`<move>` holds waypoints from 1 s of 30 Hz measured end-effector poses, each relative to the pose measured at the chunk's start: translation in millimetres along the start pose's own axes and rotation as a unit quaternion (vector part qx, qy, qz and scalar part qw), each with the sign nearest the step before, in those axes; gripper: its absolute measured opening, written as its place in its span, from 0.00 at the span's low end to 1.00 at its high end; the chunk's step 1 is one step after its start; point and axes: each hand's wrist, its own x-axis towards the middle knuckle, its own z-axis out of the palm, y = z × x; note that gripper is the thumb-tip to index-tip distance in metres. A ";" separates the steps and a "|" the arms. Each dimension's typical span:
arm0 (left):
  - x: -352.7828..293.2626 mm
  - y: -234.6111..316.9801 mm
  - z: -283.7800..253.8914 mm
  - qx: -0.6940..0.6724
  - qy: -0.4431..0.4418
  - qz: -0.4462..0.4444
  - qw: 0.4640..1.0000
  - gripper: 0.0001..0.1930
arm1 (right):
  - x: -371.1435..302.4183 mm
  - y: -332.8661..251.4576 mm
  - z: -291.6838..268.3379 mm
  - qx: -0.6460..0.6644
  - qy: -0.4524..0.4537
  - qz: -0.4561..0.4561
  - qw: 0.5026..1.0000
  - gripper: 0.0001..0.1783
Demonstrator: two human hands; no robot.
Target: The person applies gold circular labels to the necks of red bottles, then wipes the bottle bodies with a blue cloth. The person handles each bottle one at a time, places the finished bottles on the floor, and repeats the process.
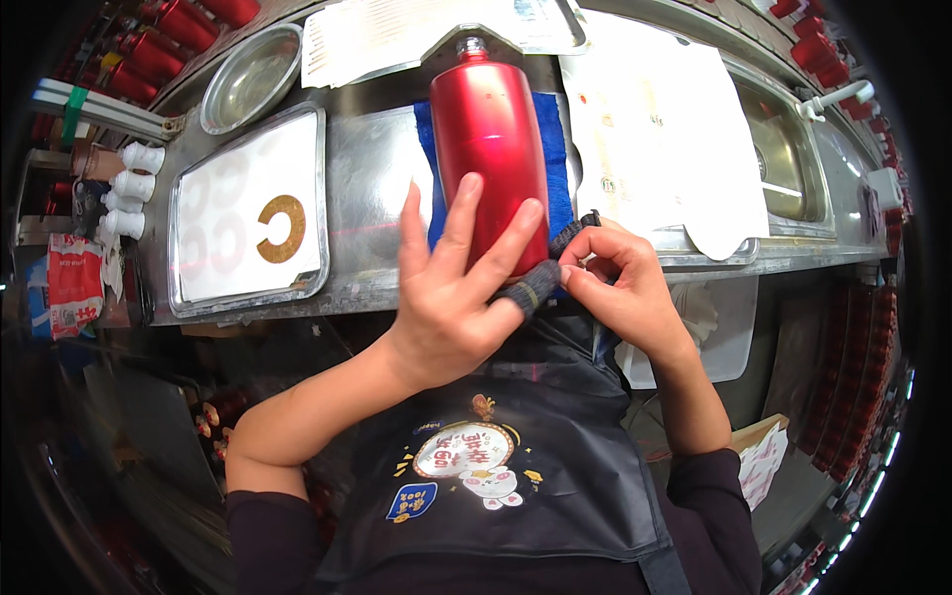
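Observation:
A glossy red bottle [491, 129] lies on a blue cloth [558, 149] with its bare neck pointing away from me. My left hand [456, 312] is open, its fingers spread over the bottle's near part. Dark grey knit, which looks like a finger cover [536, 288], wraps its thumb. Close beside it on the right, my right hand [620, 288] is bent into a pinch at the knit's end. Another piece of dark knit [572, 234] shows by its curled fingers; which finger it belongs to, I cannot tell.
To the left, a metal tray [319, 203] carries a white sheet with a gold C-shaped piece [283, 229]. A round metal bowl [218, 109] stands behind it. White sheets [654, 129] cover the counter's right side, beside a sink [793, 164]. Red bottles [183, 25] line the far left.

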 end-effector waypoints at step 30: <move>-1.5 3.6 6.7 -0.037 0.027 -0.068 0.997 0.21 | 3.2 -2.1 -0.8 -0.034 -0.005 -0.040 0.999 0.05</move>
